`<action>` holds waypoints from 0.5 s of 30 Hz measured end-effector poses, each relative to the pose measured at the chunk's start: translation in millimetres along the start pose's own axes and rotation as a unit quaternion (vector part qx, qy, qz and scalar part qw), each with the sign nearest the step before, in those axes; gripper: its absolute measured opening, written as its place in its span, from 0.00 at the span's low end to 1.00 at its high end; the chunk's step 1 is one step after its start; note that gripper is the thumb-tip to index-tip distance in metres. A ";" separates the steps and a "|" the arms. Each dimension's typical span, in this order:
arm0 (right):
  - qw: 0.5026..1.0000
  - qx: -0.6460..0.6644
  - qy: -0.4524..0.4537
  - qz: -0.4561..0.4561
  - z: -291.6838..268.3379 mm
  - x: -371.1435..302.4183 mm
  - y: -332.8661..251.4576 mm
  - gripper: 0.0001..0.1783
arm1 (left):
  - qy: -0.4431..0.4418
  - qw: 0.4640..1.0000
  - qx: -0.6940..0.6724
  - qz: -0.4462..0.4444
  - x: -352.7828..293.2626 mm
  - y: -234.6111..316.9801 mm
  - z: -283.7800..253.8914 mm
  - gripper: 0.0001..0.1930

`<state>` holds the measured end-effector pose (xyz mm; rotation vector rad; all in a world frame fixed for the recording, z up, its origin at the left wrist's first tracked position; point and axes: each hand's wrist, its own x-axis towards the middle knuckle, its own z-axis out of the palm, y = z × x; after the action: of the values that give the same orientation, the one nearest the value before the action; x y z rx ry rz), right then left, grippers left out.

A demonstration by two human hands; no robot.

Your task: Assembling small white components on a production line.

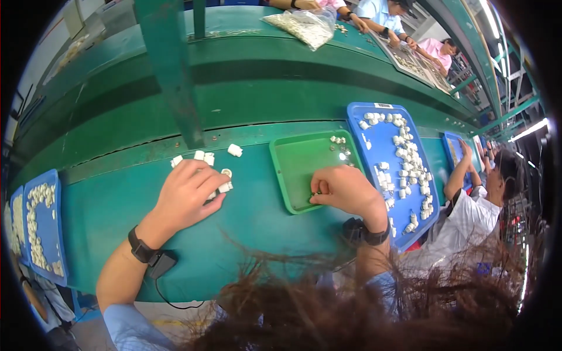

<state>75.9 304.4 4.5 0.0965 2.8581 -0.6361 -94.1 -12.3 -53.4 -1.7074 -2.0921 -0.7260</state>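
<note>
Trays (49, 231), blue, are holding white pieces at the left edge. Left hand (184, 196) is curling over the green table (246, 245), pinching a white part (225, 186) between thumb and forefinger; loose white parts (235, 150) are lying just beyond. Right hand (351, 192) is bunching its fingertips inside the near side of a green tray (298, 161), at a tiny dark piece (314, 193); whether gripped, cannot tell. Small metallic pieces (338, 140) are lying in its far right corner. Farther right, a blue tray (381, 146) is holding white fittings (414, 167).

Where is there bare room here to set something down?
Bare green tabletop lies between the shallow green plastic tray and the small white cylindrical parts at the left hand, and between the left forearm and the nearer left blue plastic tray. Crowded: around those parts, and near the right hand.
</note>
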 end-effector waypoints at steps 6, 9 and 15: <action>0.990 0.125 0.056 -0.046 -8.0 1.1 -8.0 0.09 | 0.045 0.999 -0.019 0.008 2.4 7.7 -3.9 0.22; 0.978 0.201 0.049 -0.002 -11.9 1.6 -17.4 0.08 | 0.047 0.995 -0.080 -0.028 2.0 16.5 -7.8 0.20; 0.947 0.271 0.052 -0.162 3.0 3.4 -31.0 0.11 | -0.031 0.967 -0.237 -0.093 -5.5 61.5 4.8 0.21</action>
<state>69.8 275.1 13.9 -0.2688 2.7277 -1.5114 -32.7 -5.0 -49.9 -1.7899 -2.2740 -1.3357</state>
